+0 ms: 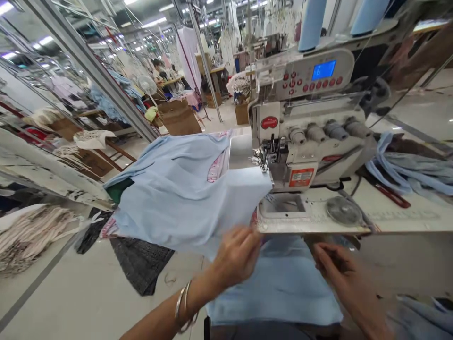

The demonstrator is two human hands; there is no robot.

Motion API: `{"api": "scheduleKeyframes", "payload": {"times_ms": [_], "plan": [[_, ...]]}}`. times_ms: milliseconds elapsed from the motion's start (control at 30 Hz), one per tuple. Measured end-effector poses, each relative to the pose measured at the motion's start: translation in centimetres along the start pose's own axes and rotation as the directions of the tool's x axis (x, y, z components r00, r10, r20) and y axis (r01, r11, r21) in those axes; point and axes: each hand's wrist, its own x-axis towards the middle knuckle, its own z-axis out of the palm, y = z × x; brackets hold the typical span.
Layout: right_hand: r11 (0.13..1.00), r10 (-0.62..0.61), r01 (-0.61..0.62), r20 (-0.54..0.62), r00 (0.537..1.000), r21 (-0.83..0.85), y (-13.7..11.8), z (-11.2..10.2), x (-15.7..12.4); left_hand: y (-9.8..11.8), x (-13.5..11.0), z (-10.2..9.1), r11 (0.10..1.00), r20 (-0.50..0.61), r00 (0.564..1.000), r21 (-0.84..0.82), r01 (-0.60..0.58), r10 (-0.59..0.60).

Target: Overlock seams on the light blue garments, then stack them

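A light blue fabric piece spreads across the left of the sewing machine table, its right corner lying at the needle and presser foot. My left hand, with bracelets at the wrist, is closed at the front edge of this fabric and appears to pinch it. More light blue cloth lies over my lap between the hands. My right hand hovers at the right of the lap cloth, below the table edge. Its fingers are curled together and somewhat blurred; anything in them is hidden.
The sewing machine has a lit display and blue thread cones above. Red-handled snips, a round metal dish and blue fabric strips lie on the right. Dark cloth hangs at the left.
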Motion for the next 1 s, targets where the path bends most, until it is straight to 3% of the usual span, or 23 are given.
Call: {"api": "scheduleKeyframes", "payload": {"times_ms": [67,133,267,333,400,533,600,700,767,867,933,1000], "plan": [[0.977,0.001,0.023,0.112,0.994,-0.212,3.6,-1.6,-1.0,-0.1,-3.8,1.2,0.990,0.234,0.972,-0.131,0.051,-0.019],[0.918,-0.040,0.136,0.255,0.966,-0.371,7.0,-2.3,-2.4,-1.2,-7.1,2.3,0.994,0.339,0.940,-0.083,0.071,-0.039],[0.779,-0.184,0.410,0.453,0.872,-0.474,11.6,-2.0,-5.2,-3.9,-11.0,3.5,0.939,0.167,0.970,0.322,0.116,-0.177],[0.701,-0.216,0.481,0.486,0.847,-0.527,12.5,-1.6,-5.9,-3.6,-12.0,3.8,0.901,0.081,0.970,0.394,0.178,-0.227],[0.643,-0.229,0.529,0.521,0.822,-0.553,12.7,-1.4,-5.9,-1.8,-12.6,4.3,0.926,0.095,0.962,0.309,0.217,-0.257],[0.612,-0.261,0.595,0.577,0.774,-0.521,11.5,-1.6,-5.3,2.7,-13.9,6.1,0.966,0.323,0.910,0.089,0.243,-0.259],[0.623,-0.286,0.604,0.574,0.767,-0.496,10.1,-1.9,-5.4,3.9,-14.4,7.0,0.967,0.383,0.889,0.051,0.250,-0.250],[0.663,-0.300,0.587,0.552,0.778,-0.466,7.0,-2.8,-6.0,4.3,-14.6,7.1,0.962,0.381,0.902,-0.092,0.256,-0.204],[0.699,-0.278,0.547,0.530,0.801,-0.461,4.5,-3.7,-6.3,4.3,-13.9,5.8,0.910,0.364,0.902,-0.245,0.335,-0.233],[0.763,-0.183,0.454,0.519,0.835,-0.461,0.7,-5.5,-6.0,4.4,-11.4,1.4,0.763,0.423,0.818,-0.348,0.544,-0.390],[0.794,-0.086,0.412,0.589,0.804,-0.447,-1.6,-6.8,-5.2,4.1,-9.1,-2.8,0.711,0.441,0.780,-0.357,0.606,-0.444],[0.808,-0.010,0.410,0.687,0.727,-0.422,-4.0,-7.7,-4.2,3.1,-6.7,-7.5,0.724,0.325,0.826,-0.402,0.561,-0.460]]}}
